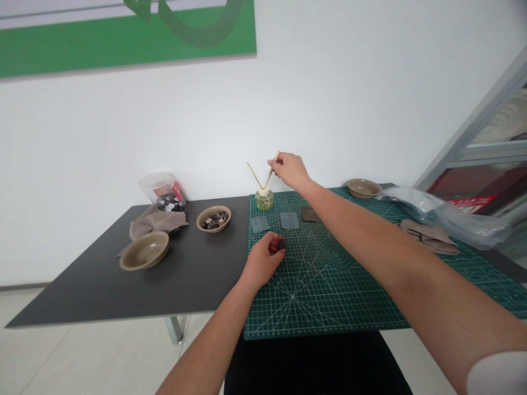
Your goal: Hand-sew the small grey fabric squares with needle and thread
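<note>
My right hand (289,169) is stretched out over the far edge of the green cutting mat (329,285), fingers pinched on a thin wooden stick (272,170) that stands slanted in a small glass bottle (264,198) of yellowish liquid. A second stick (254,175) leans the other way out of the same bottle. My left hand (264,262) rests on the mat's left part, closed round a small dark piece (280,244). Just beyond it lie two grey flat pieces (259,224) (289,220) and a brown one (310,214).
On the dark table (123,285), left of the mat, are an empty tan bowl (144,250), a bowl of dark chips (213,218), a brown cloth (154,222) and a tipped plastic jar (162,190). Another bowl (364,188), a plastic bag (444,214) and folded cloth (430,236) sit right.
</note>
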`<state>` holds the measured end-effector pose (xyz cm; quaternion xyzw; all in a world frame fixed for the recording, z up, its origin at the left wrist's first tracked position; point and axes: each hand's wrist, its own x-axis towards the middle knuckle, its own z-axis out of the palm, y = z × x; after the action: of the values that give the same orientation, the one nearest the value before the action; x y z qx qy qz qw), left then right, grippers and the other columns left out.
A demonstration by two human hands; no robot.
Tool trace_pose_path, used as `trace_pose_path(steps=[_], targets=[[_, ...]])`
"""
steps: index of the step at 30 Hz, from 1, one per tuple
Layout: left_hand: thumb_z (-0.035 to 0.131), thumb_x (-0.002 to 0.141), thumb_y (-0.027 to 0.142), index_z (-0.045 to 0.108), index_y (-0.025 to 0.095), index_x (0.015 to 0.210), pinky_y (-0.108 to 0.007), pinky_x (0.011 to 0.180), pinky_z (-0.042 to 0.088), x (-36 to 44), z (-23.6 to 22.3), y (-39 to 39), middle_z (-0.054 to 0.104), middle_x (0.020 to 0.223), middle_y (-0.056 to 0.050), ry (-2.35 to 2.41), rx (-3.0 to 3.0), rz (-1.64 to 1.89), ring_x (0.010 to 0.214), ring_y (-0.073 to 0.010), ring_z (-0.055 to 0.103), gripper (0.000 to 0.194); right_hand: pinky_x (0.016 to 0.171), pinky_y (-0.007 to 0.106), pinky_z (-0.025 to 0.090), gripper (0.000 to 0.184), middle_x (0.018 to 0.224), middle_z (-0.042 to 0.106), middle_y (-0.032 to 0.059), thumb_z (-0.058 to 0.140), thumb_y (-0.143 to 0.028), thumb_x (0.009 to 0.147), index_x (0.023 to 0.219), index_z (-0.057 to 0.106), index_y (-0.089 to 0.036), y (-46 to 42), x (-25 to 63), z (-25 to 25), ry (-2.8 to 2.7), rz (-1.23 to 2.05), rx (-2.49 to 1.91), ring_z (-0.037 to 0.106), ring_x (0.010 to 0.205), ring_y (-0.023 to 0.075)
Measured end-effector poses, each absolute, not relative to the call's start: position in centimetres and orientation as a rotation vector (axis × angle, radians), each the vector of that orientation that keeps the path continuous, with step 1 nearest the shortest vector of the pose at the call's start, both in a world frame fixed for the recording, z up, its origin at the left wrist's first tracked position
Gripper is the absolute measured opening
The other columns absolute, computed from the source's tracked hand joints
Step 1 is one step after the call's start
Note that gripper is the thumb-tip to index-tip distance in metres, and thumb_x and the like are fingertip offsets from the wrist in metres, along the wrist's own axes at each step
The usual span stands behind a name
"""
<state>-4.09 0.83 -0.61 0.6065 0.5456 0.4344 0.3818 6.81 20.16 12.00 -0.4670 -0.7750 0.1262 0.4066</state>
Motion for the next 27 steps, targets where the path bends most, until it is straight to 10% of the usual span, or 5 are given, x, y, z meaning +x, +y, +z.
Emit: trace_pose_path(steps=[21,27], targets=[[0.060,0.078,0.019,0.064,0.020,0.086,-0.025,0.067,0.047,-4.3,-0.6,0.7,0.065,0.074,0.001,1.349,1.573,1.064,0.071,-0.0139,0.061,0.009,0.086,0.038,0.047,0.025,0.087,0.069,0.0080,0.054,-0.035,0.093,0.085,0.068,-0.016,18.8,6.7,14.5,-1.875,0.179,-1.194,0.063,0.089,0.0232],[0.062,0.077,0.019,0.066,0.019,0.089,-0.029,0.071,0.052,-4.3,-0.6,1.0,0.069,0.076,-0.002,1.352,1.445,1.134,0.074,-0.0163,0.066,0.012,0.072,0.032,0.057,0.030,0.080,0.068,0.0054,0.053,-0.043,0.094,0.084,0.062,-0.016,18.1,9.1,13.9,-1.603,0.565,-1.006,0.067,0.072,0.0162]])
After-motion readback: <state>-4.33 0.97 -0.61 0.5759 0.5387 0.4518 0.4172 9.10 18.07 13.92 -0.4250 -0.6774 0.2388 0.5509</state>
